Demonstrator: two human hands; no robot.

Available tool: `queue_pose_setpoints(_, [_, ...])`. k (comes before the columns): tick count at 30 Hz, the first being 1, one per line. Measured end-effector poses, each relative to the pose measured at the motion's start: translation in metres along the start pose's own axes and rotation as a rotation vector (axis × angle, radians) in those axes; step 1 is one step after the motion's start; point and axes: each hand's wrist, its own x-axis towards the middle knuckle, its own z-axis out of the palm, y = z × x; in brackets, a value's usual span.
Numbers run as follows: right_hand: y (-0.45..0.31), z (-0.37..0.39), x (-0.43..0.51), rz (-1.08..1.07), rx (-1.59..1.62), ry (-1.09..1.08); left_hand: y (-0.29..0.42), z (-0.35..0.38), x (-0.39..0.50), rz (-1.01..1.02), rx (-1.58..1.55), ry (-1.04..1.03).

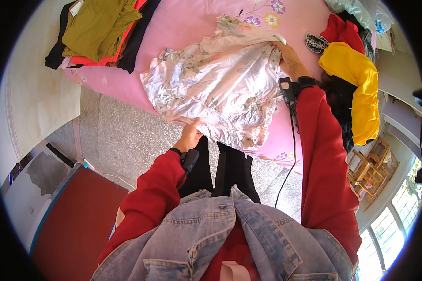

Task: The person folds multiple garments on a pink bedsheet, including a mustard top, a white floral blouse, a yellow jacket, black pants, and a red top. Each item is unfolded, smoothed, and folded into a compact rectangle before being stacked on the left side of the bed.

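A white floral-print garment [221,80] of thin, crinkled fabric lies spread over the front edge of a bed with a pink flowered sheet [183,24]. My left hand [190,135] pinches the garment's near edge, thumb on top. Farther up on the other side, my right hand [288,59] grips its far right edge, with the fingertips hidden under the cloth. Strong light washes out the middle of the fabric. Which part of the garment each hand holds, I cannot tell.
At the upper left lies a stack of folded clothes, olive trousers [98,28] on top. A heap with a yellow garment [355,77] and a red one [344,31] sits at the right. A black cable [291,165] hangs from my right wrist. Wooden stools [369,168] stand beyond.
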Motion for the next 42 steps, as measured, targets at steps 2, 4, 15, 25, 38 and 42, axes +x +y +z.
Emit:
queue_pose_setpoints(2, [-0.008, -0.007, -0.001, 0.000, 0.030, 0.029, 0.011, 0.009, -0.005, 0.035, -0.052, -0.124])
queue_pose_setpoints(4, [-0.010, -0.015, -0.004, 0.015, 0.043, 0.103, 0.023, 0.020, -0.011, -0.004, -0.112, -0.170])
queue_pose_setpoints(15, [-0.143, -0.051, -0.060, -0.185, 0.221, 0.020, 0.281, 0.123, -0.092, 0.410, -0.065, -0.661])
queue_pose_setpoints(25, [-0.176, -0.051, -0.139, -0.560, 0.094, -0.047, 0.384, 0.172, -0.127, 0.673, 0.713, -0.506])
queue_pose_setpoints(38, [0.169, -0.092, -0.110, 0.019, -0.509, 0.686, 0.238, -0.038, 0.064, 0.919, 1.518, 0.138])
queue_pose_setpoints(42, [0.167, -0.093, -0.121, -0.013, -0.958, 0.708, 0.227, -0.041, 0.035, 0.469, 1.417, 0.145])
